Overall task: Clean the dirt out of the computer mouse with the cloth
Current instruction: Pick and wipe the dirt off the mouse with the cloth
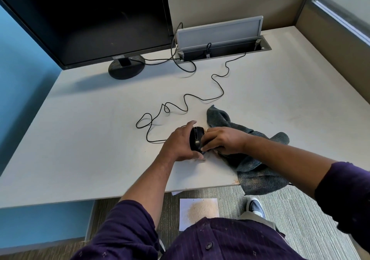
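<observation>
Cable (180, 107) loops (left) beyond mouse (196, 138)

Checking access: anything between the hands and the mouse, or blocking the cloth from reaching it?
Nothing visible. The left hand already grips the mouse; the right hand presses the cloth against its right side. The mouse cable trails away behind.

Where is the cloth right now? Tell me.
In the head view, the grey cloth lies on the desk right of the mouse, under the right hand, draping over the desk's front edge.

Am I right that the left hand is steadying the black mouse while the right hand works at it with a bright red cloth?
Not quite: the cloth is dark grey, not red, as the head view shows. The left hand does steady the black mouse while the right hand works at it.
</observation>
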